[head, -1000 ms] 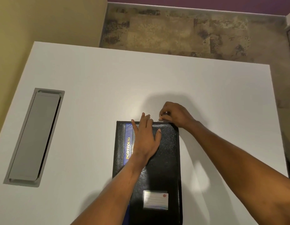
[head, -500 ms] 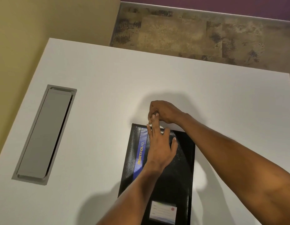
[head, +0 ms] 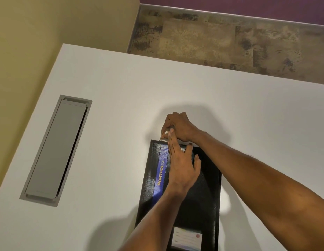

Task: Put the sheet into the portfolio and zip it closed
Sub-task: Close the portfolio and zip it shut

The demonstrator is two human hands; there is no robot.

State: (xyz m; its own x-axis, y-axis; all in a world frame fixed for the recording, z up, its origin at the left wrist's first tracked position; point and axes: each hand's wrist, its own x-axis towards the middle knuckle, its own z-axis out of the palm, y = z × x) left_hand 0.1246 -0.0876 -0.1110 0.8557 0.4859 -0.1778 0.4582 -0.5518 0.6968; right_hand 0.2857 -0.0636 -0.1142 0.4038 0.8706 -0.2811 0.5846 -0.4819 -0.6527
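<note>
— Where are we gripping?
— Our right hand (head: 177,125) is pinching the small metal zip pull (head: 162,138) at the far corner of the black leather-look rectangular portfolio (head: 203,196). Just nearer, our left hand (head: 183,165) is pressing it, fingers straight, onto the white table (head: 121,105).

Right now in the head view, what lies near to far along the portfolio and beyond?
White label card on the black leather portfolio → left hand flat on its cover → right hand pinching the zip pull at the far edge → white tabletop → mottled brown floor.
</note>
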